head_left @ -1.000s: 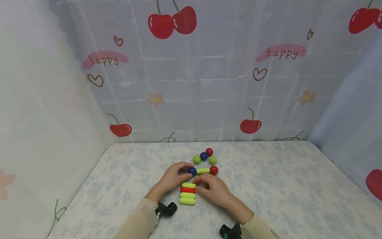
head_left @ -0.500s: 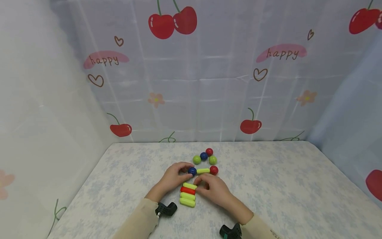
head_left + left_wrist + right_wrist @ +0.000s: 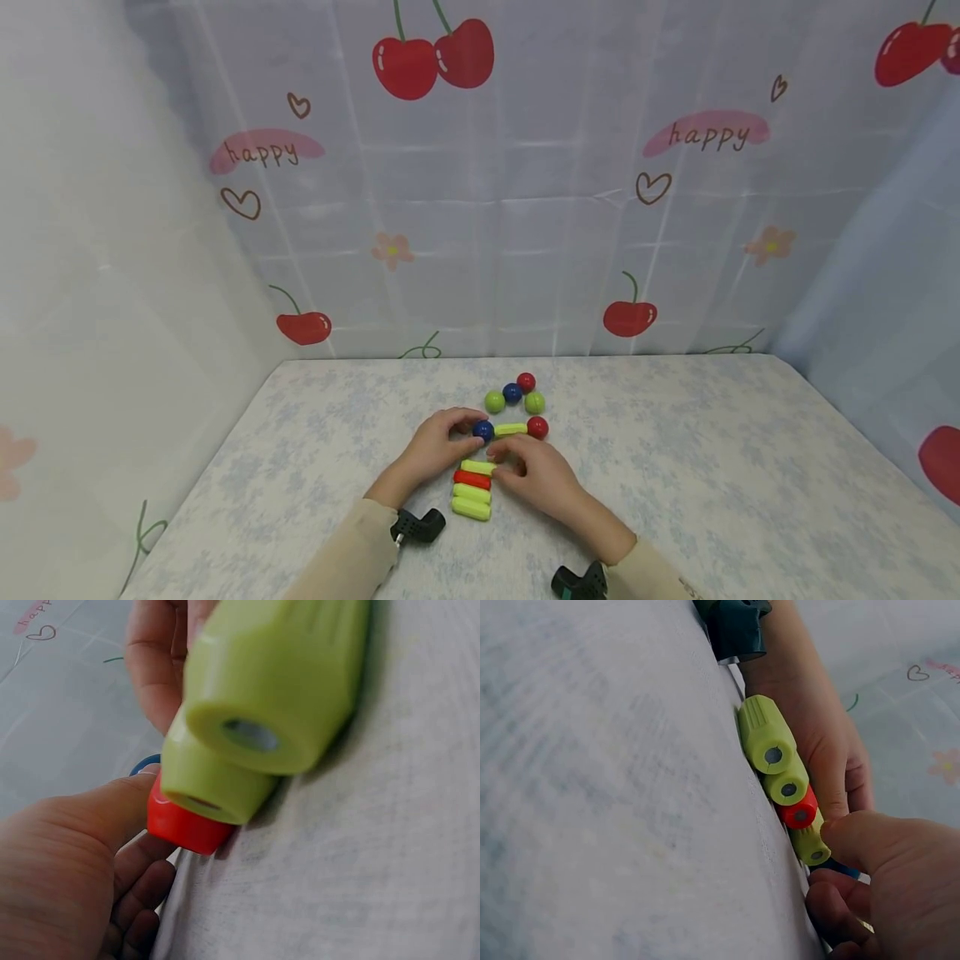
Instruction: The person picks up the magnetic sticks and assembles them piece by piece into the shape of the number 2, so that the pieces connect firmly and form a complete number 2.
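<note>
Fingers of left hand [image 3: 431, 443] slightly parted, pinching glossy blue ball [image 3: 483, 430]. Beside it on table [image 3: 315, 433], side by side: two near yellow-green rods [image 3: 472, 492], red rod [image 3: 472, 479], far yellow-green rod [image 3: 477, 467], ends grey-centred. Middle yellow-green rod [image 3: 511, 429] spans blue ball to red ball [image 3: 537, 427]. Right hand [image 3: 536, 477]: thumb and finger almost together, pinching far yellow-green rod's right end.

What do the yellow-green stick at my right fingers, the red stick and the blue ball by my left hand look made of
Yellow-green stick: likely moulded plastic, satin, with grooved sides; its grey end inset looks metallic.
Red stick: probably the same plastic, smooth with a soft sheen.
Blue ball: glossy by its sheen; metal or plastic, I can't tell.
</note>
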`<state>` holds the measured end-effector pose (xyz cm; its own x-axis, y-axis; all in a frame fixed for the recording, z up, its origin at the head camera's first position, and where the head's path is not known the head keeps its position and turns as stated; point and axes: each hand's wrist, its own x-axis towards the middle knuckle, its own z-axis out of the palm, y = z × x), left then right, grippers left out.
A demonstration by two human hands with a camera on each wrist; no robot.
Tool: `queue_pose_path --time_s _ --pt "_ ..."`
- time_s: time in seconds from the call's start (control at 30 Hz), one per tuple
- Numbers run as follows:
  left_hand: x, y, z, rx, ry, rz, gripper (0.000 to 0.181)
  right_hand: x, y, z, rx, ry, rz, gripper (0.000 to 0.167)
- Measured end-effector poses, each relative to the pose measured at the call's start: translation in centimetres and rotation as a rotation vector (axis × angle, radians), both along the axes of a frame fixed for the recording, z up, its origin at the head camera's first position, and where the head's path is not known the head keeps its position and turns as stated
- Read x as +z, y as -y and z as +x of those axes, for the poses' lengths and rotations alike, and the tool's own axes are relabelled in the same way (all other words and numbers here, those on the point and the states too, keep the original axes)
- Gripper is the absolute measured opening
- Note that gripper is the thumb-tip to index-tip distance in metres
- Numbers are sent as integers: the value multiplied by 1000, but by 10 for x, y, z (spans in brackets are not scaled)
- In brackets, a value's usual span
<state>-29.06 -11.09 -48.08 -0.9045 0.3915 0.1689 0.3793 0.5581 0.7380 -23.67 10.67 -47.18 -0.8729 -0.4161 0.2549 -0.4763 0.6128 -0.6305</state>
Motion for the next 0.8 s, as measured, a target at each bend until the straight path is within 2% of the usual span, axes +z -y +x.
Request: queue_pose_path --time_s 0.1,0.4,0.67,0.8 --pt "-1 0 0 -1 -2 -9 31 0 1 1 4 -11 29 20" --pt "-1 0 -1 3 -16 -4 31 -2 4 0 -19 -48 80 11" --pt "-1 -1 0 3 -15 -11 32 -1 4 1 -41 -41 65 10" --pt "-1 -2 0 11 -18 -16 32 3 2 0 -54 -4 20 10"
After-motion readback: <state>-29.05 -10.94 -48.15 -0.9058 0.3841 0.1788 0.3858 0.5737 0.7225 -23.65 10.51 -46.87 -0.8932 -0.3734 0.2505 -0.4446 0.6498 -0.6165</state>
